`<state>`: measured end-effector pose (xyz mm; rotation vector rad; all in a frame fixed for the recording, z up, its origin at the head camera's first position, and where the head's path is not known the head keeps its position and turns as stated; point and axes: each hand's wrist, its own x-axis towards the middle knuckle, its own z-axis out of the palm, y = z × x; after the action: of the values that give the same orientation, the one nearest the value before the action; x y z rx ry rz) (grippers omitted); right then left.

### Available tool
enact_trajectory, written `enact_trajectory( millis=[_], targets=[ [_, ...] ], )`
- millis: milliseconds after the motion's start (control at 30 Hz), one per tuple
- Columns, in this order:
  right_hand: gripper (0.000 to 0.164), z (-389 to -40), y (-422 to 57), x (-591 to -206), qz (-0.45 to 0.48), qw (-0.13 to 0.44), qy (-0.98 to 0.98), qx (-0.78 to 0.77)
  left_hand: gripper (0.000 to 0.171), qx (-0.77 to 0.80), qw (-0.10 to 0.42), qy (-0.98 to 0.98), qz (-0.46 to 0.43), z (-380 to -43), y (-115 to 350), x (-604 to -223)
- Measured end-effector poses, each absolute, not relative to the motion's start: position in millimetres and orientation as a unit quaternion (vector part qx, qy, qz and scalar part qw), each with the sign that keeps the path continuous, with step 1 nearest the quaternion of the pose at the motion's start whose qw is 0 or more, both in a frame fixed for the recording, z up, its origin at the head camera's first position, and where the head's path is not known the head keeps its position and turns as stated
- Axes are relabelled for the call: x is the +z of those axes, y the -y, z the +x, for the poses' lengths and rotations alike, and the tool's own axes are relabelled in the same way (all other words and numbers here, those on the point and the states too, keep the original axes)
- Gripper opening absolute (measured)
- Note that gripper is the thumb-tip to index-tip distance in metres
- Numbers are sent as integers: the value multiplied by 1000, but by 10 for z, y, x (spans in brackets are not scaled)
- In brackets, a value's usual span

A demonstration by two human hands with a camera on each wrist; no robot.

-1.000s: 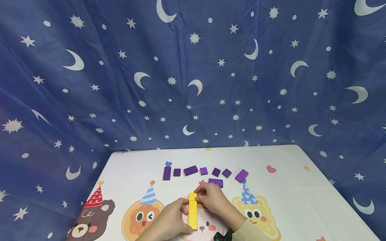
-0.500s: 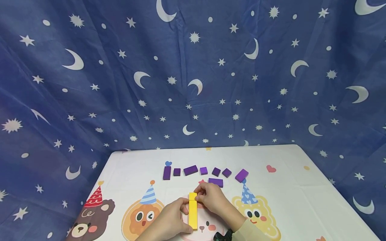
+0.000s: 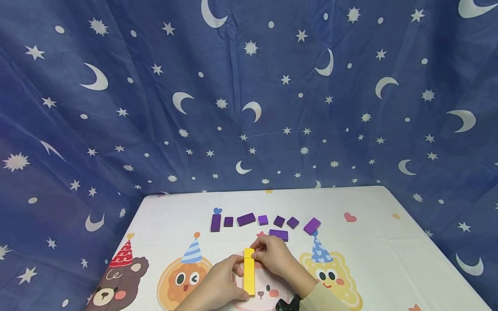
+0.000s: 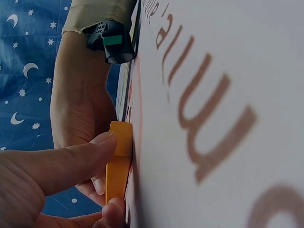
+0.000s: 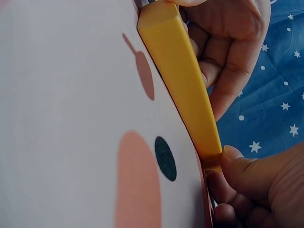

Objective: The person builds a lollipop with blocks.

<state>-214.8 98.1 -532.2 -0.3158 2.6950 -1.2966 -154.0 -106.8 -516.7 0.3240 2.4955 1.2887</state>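
On cloth (image 3: 389, 242), left grip (image 3: 226, 280) holds yellow bar (image 3: 249, 277); right grip (image 3: 273, 256), block (image 3: 248, 252).

Yellow block (image 5: 183, 85) runs aslant along white printed cloth (image 5: 61, 104), lower end pinched by right hand (image 5: 261, 185), left hand (image 5: 237, 38) at upper end, dark oval (image 5: 166, 158) and pink patch (image 5: 137, 185) printed alongside, blue star-patterned cloth (image 5: 266, 114) behind both hands.
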Motion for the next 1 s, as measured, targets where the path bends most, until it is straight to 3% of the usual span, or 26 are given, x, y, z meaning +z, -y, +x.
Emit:
enact_trajectory(
  millis=[1000],
  targets=[
    [12,-2130,-995,-5304,-106,68,-890,-438,88,452,165,-871,105,-1562,1067,-5170]
  ],
)
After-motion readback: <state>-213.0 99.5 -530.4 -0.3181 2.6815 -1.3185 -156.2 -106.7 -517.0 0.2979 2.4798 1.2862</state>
